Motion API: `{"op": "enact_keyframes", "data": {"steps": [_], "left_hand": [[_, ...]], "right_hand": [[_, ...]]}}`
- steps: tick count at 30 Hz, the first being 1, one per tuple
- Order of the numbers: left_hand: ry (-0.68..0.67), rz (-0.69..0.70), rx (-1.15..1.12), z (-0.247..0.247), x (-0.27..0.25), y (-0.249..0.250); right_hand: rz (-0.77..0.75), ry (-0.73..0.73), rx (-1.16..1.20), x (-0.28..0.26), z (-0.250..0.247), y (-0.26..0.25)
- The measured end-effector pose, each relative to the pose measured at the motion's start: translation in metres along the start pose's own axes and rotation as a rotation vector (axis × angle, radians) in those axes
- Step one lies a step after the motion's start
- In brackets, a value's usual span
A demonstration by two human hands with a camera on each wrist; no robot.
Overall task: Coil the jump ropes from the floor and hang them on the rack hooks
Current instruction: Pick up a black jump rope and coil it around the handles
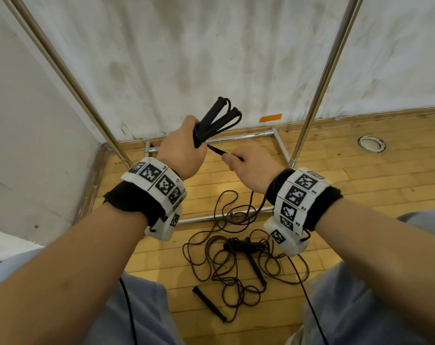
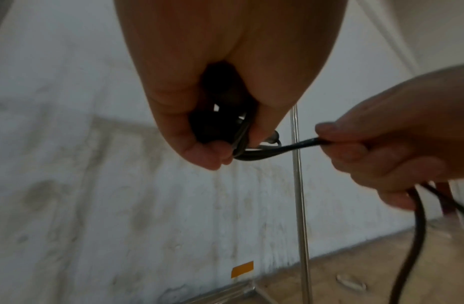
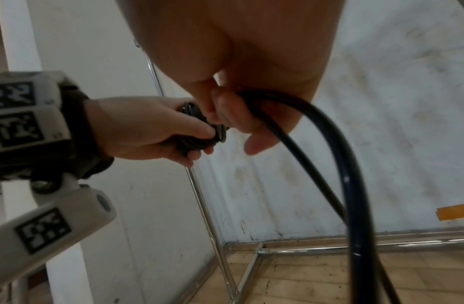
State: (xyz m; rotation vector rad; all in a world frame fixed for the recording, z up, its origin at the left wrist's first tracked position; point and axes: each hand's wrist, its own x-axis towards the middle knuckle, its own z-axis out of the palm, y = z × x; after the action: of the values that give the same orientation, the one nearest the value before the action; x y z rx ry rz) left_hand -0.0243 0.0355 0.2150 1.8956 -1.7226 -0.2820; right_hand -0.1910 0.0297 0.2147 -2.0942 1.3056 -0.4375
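A person's left hand (image 1: 180, 150) clenches two slim, matte black jump-rope handles (image 1: 217, 118) together with a few loops of thin dark cord, held up in front of the chrome tube garment rack (image 1: 322, 78), between its two slanting uprights. The right hand (image 1: 251, 168), just beside the left, grasps the same glossy dark cord (image 2: 282, 147), drawn taut between the two fists and trailing down to the floor. Below the hands, at the rack's base rail, a second brown-black jump rope (image 1: 226, 265) lies in a loose tangle on the pale wooden plank floor (image 1: 361, 180), its two tapered black handles (image 1: 209, 303) apart among the loops. One orange tape strip (image 1: 270, 118) marks the scuffed white wall behind the rack.
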Motion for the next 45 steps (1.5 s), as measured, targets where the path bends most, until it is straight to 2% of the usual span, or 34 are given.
{"op": "enact_keyframes", "data": {"steps": [5, 9, 14, 20, 24, 27, 32, 36, 40, 43, 45], "left_hand": [[-0.185, 0.025, 0.243, 0.016, -0.003, -0.004], [-0.267, 0.077, 0.300, 0.024, -0.008, 0.001], [-0.252, 0.048, 0.329, 0.025, -0.010, 0.005], [-0.250, 0.001, 0.386, 0.030, -0.011, 0.004], [-0.273, 0.057, 0.491, 0.032, -0.018, -0.004], [-0.269, 0.156, 0.527, 0.034, -0.024, -0.004], [-0.252, 0.255, 0.472, 0.032, -0.034, 0.005], [-0.169, 0.371, 0.322, 0.021, -0.040, 0.011], [-0.137, 0.399, 0.111, 0.006, -0.038, 0.017], [-0.139, 0.338, -0.028, 0.000, -0.037, 0.025], [-0.123, 0.315, -0.105, -0.001, -0.038, 0.030]], "right_hand": [[-0.029, -0.067, -0.029, -0.004, 0.003, -0.010], [-0.051, -0.116, 0.069, -0.006, 0.002, -0.015], [-0.074, -0.105, 0.163, -0.010, 0.002, -0.022], [-0.102, -0.054, 0.152, -0.009, -0.002, -0.021], [-0.133, 0.028, 0.106, -0.005, -0.015, -0.015], [-0.118, 0.123, 0.065, 0.000, -0.025, -0.005], [-0.141, 0.247, -0.096, 0.011, -0.030, 0.010], [-0.054, 0.130, -0.109, 0.017, -0.044, 0.023], [-0.050, -0.010, 0.094, 0.015, -0.056, 0.030], [-0.010, -0.056, 0.382, 0.015, -0.054, 0.031], [0.021, -0.033, 0.426, 0.014, -0.047, 0.034]]}}
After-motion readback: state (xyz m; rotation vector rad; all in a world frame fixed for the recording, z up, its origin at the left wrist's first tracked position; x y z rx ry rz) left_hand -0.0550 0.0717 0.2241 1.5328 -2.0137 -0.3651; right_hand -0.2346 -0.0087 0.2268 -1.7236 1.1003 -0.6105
